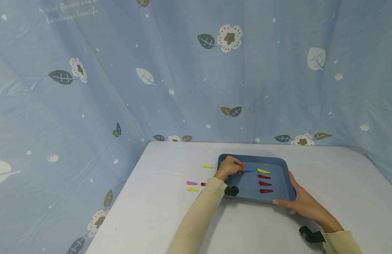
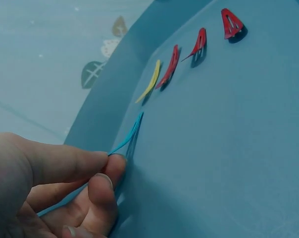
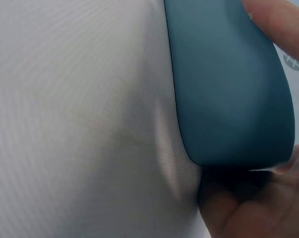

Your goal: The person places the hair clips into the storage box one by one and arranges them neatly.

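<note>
In the head view, my left hand (image 1: 231, 167) reaches over the left part of a blue-grey tray (image 1: 246, 185). Its thumb and fingertips pinch one end of a blue snap hair clip (image 2: 133, 129), whose other end points toward the clips in the tray. A yellow hair clip (image 1: 263, 171) and three red hair clips (image 1: 265, 183) lie there in a column, right of the blue one. My right hand (image 1: 305, 203) grips the tray's near right corner, thumb along the front wall and fingers at the right side. Part of that grip is hidden in the right wrist view.
Left of the tray, on the white tablecloth (image 1: 164, 211), lie a pink clip (image 1: 192, 183), two yellow clips (image 1: 192, 189) and a red clip (image 1: 203, 184) partly covered by my left sleeve (image 1: 200, 218). A blue patterned curtain (image 1: 183, 88) hangs behind the table.
</note>
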Demonstrator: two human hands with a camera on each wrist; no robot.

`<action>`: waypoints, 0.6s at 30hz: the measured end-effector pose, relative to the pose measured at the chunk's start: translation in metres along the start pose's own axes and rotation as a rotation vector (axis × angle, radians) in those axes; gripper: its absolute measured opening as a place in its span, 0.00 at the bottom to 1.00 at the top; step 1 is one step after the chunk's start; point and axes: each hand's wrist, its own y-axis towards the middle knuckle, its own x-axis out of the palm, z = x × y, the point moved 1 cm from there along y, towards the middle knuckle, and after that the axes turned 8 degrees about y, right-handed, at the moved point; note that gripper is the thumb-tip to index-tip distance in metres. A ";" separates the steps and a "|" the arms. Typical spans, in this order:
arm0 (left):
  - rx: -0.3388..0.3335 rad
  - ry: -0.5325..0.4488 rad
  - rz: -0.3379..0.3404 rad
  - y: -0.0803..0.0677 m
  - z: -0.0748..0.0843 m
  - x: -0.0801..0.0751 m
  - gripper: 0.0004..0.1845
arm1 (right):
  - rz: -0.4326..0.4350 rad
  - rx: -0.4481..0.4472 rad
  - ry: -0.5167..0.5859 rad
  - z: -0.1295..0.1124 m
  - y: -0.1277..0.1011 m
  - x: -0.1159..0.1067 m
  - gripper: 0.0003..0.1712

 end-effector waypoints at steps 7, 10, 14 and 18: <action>0.021 -0.013 0.007 -0.001 0.001 0.000 0.03 | -0.004 0.000 0.014 0.000 0.000 0.000 0.59; 0.014 -0.008 0.006 0.000 0.001 0.001 0.03 | -0.008 0.009 0.014 0.000 0.000 0.000 0.59; 0.000 -0.002 0.009 0.000 0.001 0.001 0.02 | -0.008 0.014 0.013 0.001 0.000 0.000 0.59; -0.008 0.003 0.019 -0.001 0.002 0.002 0.02 | -0.007 0.010 0.014 0.000 0.000 0.001 0.59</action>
